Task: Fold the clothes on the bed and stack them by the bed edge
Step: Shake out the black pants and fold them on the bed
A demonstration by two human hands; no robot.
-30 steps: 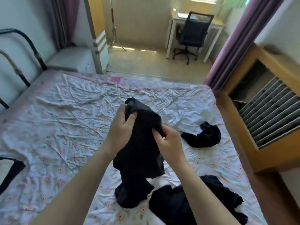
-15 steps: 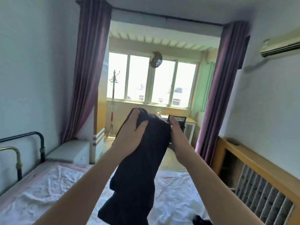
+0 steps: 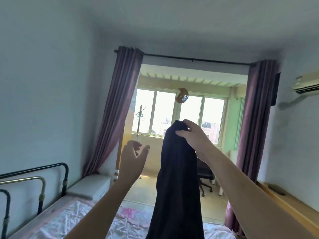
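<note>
Dark garment [image 3: 176, 178] hangs full length at 6 o'clock, above the bed [image 3: 72, 219], pinched at its top edge by the right hand [image 3: 191, 135]. Left hand [image 3: 133, 157], at 9 o'clock of the cloth, holds nothing, fingers loosely curled and apart. Advice: the left should catch the opposite top corner, spread the cloth flat, then fold.

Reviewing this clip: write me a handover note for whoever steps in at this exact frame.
Right hand: pinches the top of the dark garment, held up high so it hangs down toward the bed.
Left hand: open, beside the garment, touching nothing.
Done: one garment lifted off the bed; no fold visible, no stack in view.
Left: take a second grip with the left hand, fold the garment, set it by the bed edge. Other clothes are out of frame.
</note>
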